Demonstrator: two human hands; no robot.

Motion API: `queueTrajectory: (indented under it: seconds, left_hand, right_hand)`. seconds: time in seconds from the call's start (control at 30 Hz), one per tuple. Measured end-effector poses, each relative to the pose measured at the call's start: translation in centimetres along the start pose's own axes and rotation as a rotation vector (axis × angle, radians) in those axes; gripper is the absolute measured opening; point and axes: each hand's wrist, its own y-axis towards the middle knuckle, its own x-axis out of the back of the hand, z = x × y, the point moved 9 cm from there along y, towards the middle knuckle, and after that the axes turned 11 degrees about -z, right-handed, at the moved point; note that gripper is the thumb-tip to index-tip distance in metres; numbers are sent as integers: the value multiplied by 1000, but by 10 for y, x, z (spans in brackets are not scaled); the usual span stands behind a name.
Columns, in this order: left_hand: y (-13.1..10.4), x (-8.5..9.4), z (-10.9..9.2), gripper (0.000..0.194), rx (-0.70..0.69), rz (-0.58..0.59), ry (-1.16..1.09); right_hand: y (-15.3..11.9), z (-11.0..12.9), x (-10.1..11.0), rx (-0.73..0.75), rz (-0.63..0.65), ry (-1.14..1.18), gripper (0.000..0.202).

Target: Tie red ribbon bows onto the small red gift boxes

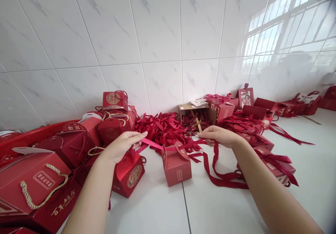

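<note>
A small red gift box [176,167] with curved top flaps stands upright on the white surface between my hands. A red ribbon [153,143] runs across its top, stretched out to both sides. My left hand [128,142] pinches the ribbon's left part between thumb and fingers. On the other side my right hand [216,136] is closed on the ribbon's right part, with a length hanging below the fingers. Beneath my left hand sits another red box [130,174] with a round gold emblem, partly hidden by my wrist. A loose darker ribbon [225,181] curls on the surface below my right hand.
Behind the box lies a heap of red ribbons [164,127], beside an open cardboard box [186,107] holding more ribbon. Several red boxes with rope handles [43,178] crowd the left. Ribboned boxes [274,164] line the right. A tiled wall [160,34] closes the back.
</note>
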Motion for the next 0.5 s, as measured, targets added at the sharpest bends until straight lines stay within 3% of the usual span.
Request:
queueTrajectory:
  seconds: [0.07,0.17,0.37,0.5]
  left_hand:
    - [1,-1,-3,33,4,12,-208]
    - [3,-2,-6,28,-20,11,-350]
    - [5,6,-13,12,-51,-143,-531]
    - [1,5,-16,19,26,-198,-678]
  right_hand:
    - [1,2,-1,-3,-14,145,52]
    - [2,6,-2,-5,-24,332,51]
    - [4,10,13,-32,-222,735,22]
    - [3,20,9,-2,-234,957,31]
